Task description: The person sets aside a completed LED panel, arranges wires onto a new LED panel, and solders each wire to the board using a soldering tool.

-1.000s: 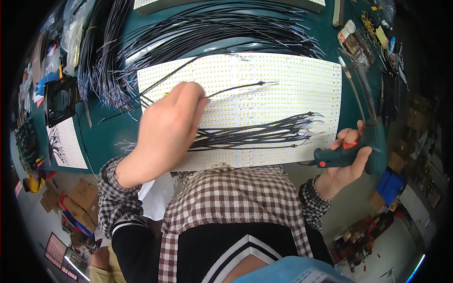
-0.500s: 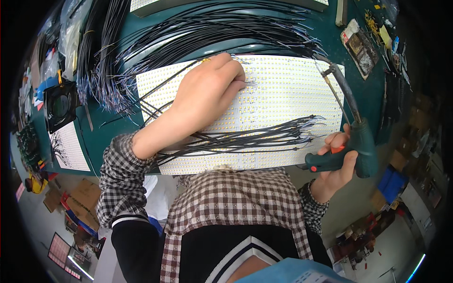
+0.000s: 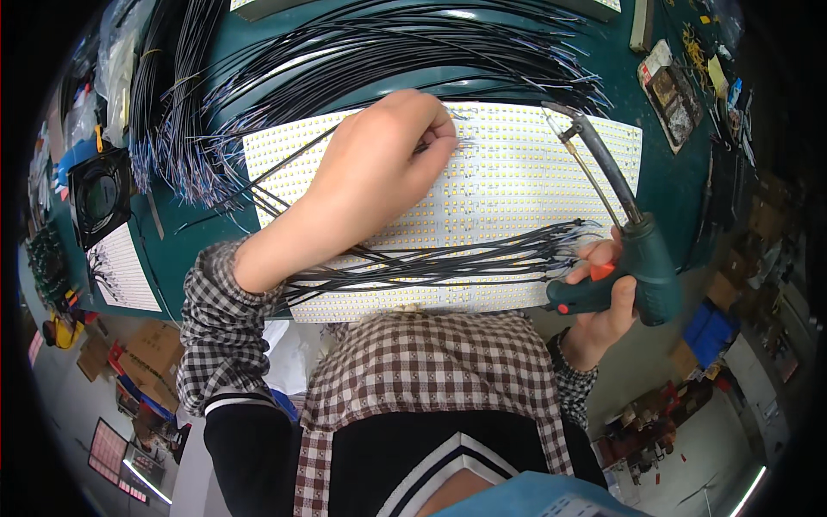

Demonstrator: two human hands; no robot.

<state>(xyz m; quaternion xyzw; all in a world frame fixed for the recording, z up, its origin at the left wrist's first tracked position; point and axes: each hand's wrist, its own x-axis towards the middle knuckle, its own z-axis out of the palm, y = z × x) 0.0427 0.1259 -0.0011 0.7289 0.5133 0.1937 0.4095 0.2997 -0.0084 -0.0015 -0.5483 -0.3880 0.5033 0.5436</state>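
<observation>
Green plastic makes the body of the soldering iron (image 3: pixel 650 271) at the right of the frame; the right hand (image 3: pixel 607 314) is wrapped around its handle, tip aimed toward the upper left over the white board (image 3: pixel 534 185). Slightly above centre, the left hand (image 3: pixel 392 151) pinches a thin black cable (image 3: pixel 420 147), mostly hidden by the fingers. The cable should be light and springy, its fine wire ends fragile, so the jacket just behind them seems the best hold. The iron looks heavier and stiff, likely hot at the tip, so only the handle suits gripping. More cables (image 3: pixel 448 263) lie across the board's lower part.
</observation>
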